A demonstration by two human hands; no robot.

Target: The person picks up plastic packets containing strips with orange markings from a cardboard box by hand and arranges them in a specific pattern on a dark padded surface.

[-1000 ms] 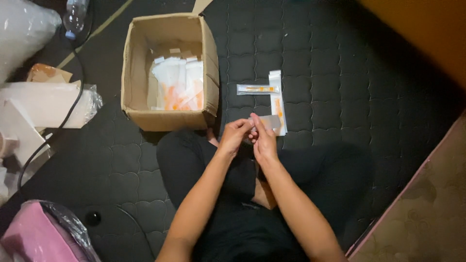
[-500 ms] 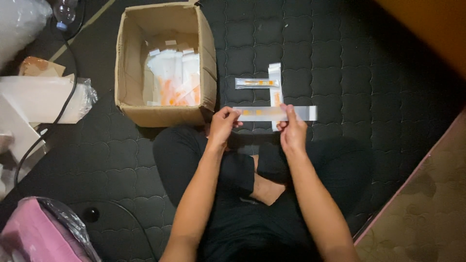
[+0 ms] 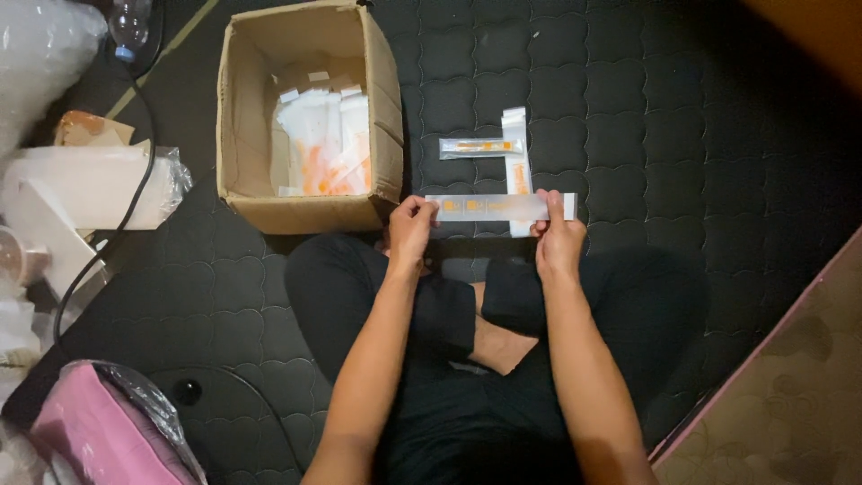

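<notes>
White long packet (image 3: 498,207) held level above the black quilted mat (image 3: 682,135): left hand (image 3: 410,231) pinches 1 end, right hand (image 3: 558,238) pinches the other. 2 similar packets (image 3: 503,148) lie just beyond. Cardboard box (image 3: 310,117) at left holds more.

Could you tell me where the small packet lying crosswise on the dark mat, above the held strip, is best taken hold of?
Probably by either short end of the small packet, pinched from above. It lies flat and narrow, and its right end crosses an upright packet.
</notes>
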